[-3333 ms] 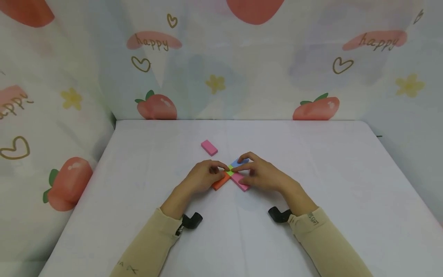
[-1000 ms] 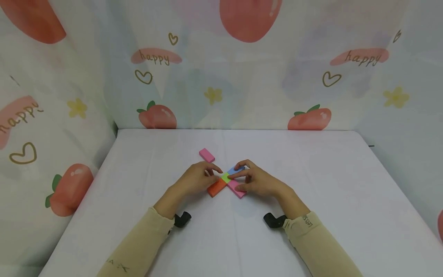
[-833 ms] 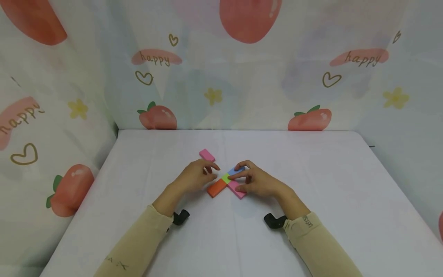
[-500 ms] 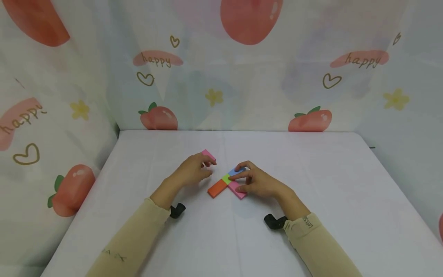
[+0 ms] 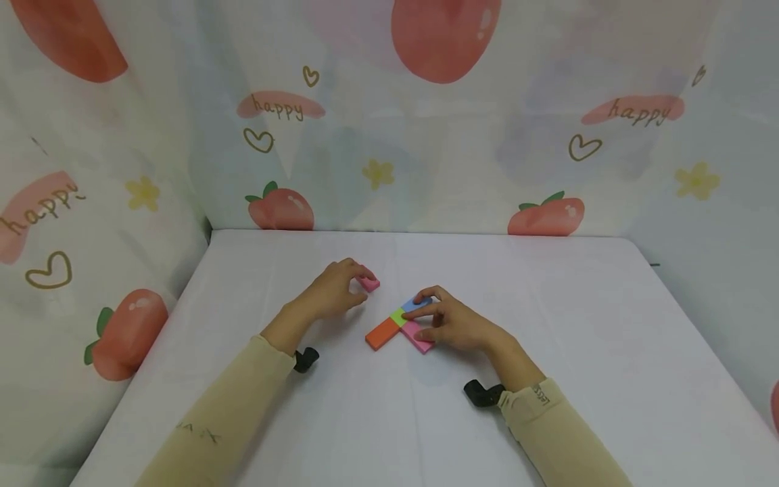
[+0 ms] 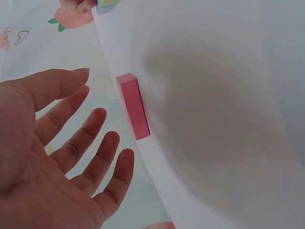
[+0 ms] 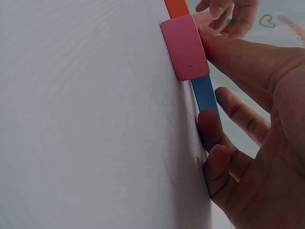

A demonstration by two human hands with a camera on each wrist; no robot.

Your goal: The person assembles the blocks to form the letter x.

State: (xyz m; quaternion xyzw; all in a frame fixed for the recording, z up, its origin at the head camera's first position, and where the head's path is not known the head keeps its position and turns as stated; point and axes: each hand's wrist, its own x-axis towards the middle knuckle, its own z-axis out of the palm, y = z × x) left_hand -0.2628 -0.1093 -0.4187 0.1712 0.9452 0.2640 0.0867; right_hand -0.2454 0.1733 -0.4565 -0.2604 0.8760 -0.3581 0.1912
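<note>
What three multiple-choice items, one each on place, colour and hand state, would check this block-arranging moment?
1. Where does the loose pink block lie?
A. Far-left of the joined blocks
B. At the table's near edge
C. On top of the orange block

2. What colour is the small piece at the centre of the joined blocks?
A. Yellow-green
B. Black
C. White

3. How is the left hand?
A. Clenched in a fist
B. Fingers spread beside the loose pink block, not gripping it
C. Flat on the orange block

Answers: 1 A, the head view shows it apart, beyond them to the left. 2 A, the head view shows yellow-green. 3 B, the left wrist view shows a gap between fingers and block.
</note>
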